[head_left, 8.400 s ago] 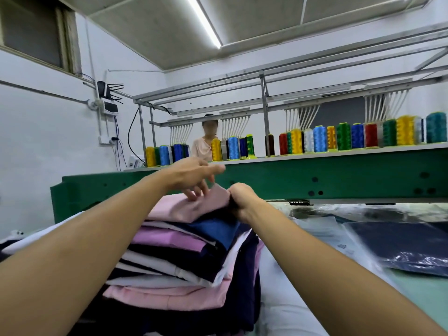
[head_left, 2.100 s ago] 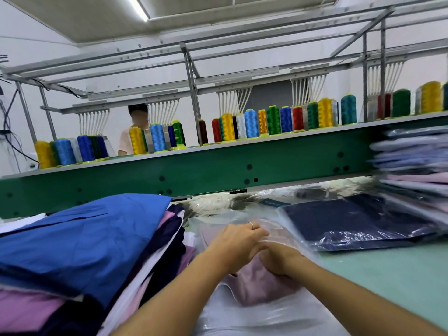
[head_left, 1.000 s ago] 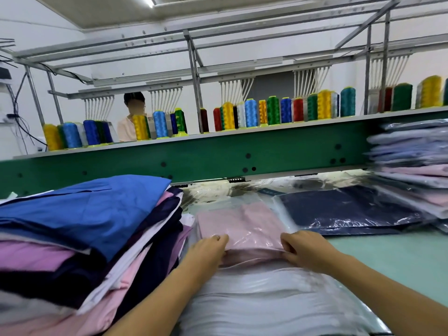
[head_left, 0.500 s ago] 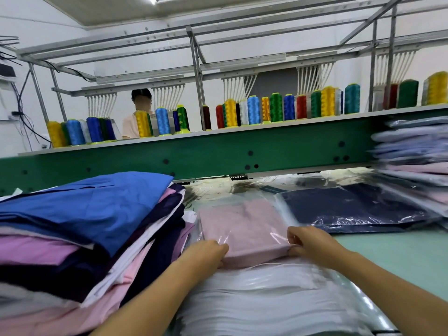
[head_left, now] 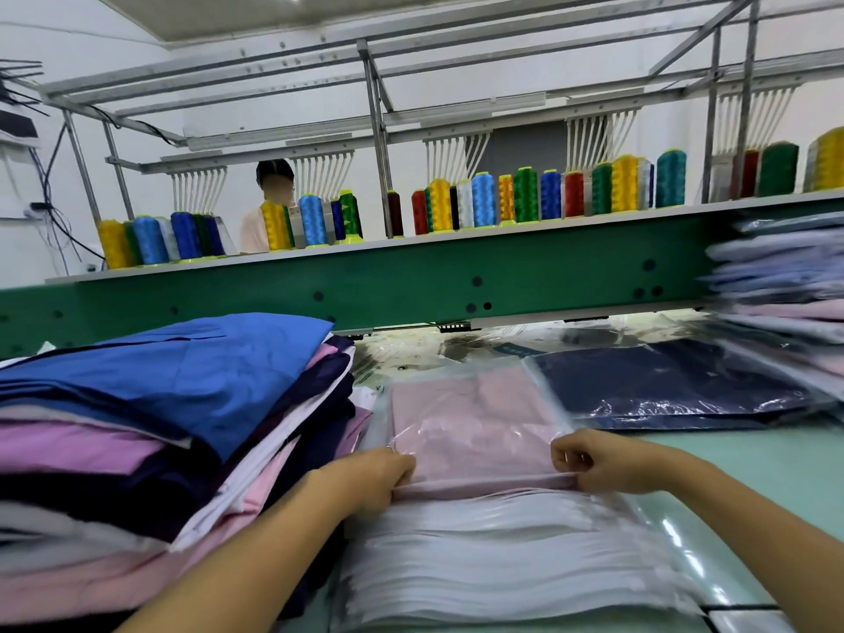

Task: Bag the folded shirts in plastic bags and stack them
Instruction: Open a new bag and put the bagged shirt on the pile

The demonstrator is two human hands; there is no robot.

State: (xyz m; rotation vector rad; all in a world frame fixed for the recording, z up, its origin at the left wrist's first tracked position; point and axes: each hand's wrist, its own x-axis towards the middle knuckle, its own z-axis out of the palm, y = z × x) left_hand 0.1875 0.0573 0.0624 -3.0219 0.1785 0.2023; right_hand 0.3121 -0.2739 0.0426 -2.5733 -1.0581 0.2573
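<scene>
Since the frame roughly two seconds back, both hands have parted: they were bunched together over the middle of the bag, and now each sits at one near corner of it.

Head view, as I read it from the remote station:

1. The left hand (head_left: pixel 379 477) grips the near left corner of the bagged pink shirt (head_left: pixel 470 427). Its fingers (head_left: pixel 404 468) are curled over the edge and pinch film and cloth together.
2. The right hand (head_left: pixel 589 463) grips the near right corner the same way, its fingers (head_left: pixel 564 459) curled and pinching the edge.
3. The pink shirt lies flat between and just beyond the fingers, inside clear plastic. It rests on a stack of empty bags (head_left: pixel 502 555) that runs from under the fingers back toward me.
4. Left of the left fingers, close beside the forearm, stands a tall pile of unbagged folded shirts (head_left: pixel 137 450) with a blue shirt (head_left: pixel 182 372) on top.
5. Beyond and right of the right fingers, a bagged navy shirt (head_left: pixel 662 386) lies flat on the green table (head_left: pixel 753 459).
6. Farther right I see a stack of bagged shirts (head_left: pixel 785 285), blurred.
7. Well beyond the fingers, a green machine beam (head_left: pixel 411 281) carries a row of thread spools (head_left: pixel 484 198). A person (head_left: pixel 269 194) stands behind it.
</scene>
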